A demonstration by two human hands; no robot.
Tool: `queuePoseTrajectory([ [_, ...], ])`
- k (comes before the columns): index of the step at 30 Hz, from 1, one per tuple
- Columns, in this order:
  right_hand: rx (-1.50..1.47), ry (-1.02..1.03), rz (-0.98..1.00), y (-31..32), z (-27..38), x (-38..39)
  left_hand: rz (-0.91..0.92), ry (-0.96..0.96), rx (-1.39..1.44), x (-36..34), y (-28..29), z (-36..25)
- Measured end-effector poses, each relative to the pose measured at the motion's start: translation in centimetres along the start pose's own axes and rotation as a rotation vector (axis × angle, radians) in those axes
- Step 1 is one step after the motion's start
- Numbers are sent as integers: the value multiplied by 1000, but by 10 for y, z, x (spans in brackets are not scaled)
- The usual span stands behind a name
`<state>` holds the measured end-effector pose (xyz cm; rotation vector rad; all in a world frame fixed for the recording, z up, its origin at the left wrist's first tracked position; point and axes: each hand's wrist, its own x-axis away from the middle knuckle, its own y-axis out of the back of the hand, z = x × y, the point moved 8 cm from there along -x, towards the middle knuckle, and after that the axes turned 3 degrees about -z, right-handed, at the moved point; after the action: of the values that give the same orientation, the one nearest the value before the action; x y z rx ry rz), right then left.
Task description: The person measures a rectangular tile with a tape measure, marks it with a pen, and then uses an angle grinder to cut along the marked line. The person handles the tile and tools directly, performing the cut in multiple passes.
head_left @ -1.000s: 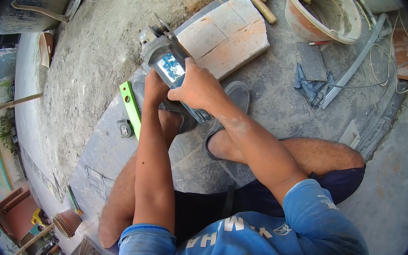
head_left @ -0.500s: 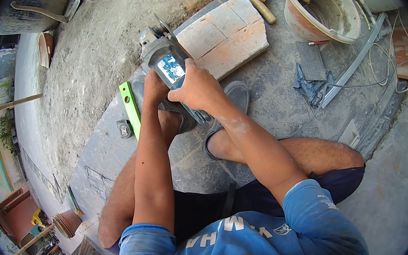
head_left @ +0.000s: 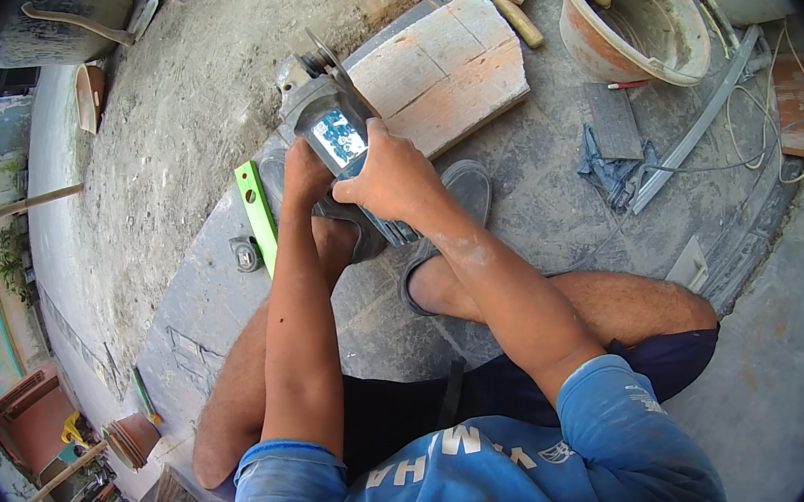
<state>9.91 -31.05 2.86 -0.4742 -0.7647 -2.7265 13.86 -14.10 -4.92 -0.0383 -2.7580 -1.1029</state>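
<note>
An angle grinder [head_left: 338,137] is held in both my hands, its disc [head_left: 331,58] tilted up beside the left end of a pale slab [head_left: 441,73]. My left hand [head_left: 307,174] is closed on the grinder's left side. From the right, my right hand [head_left: 391,173] wraps the body, with the thumb across it. The slab lies on the floor past my feet and carries thin dark lines across its face. Whether the disc touches the slab I cannot tell. Most of the fingers are hidden behind the tool.
Left of my feet lie a green level [head_left: 258,213] and a tape measure [head_left: 246,254]. A mortar-stained bucket [head_left: 581,27] stands at the far right. Nearer are a dark cloth [head_left: 603,169], a metal strip [head_left: 695,128] and loose cords. Sandy ground [head_left: 195,86] spreads at the far left.
The grinder and my hands have hardly moved, at most a slight shift downward. The slab and the things around it stay in place.
</note>
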Motion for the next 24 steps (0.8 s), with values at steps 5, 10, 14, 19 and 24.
queuePoseTrajectory([
  [5, 4, -1, 1, 0, -1, -1, 8, 2, -6, 0, 0, -2],
  [10, 1, -3, 3, -1, 1, 0, -11, 9, 3, -1, 0, 6],
  [14, 5, -7, 19, -2, 0, -1, -26, -13, -7, -1, 1, 4],
  [19, 19, -5, 0, -2, -1, -1, -9, -24, -19, -2, 0, 1],
  [24, 10, -14, -7, -1, 1, 2, 20, 4, -42, -3, -1, 7],
])
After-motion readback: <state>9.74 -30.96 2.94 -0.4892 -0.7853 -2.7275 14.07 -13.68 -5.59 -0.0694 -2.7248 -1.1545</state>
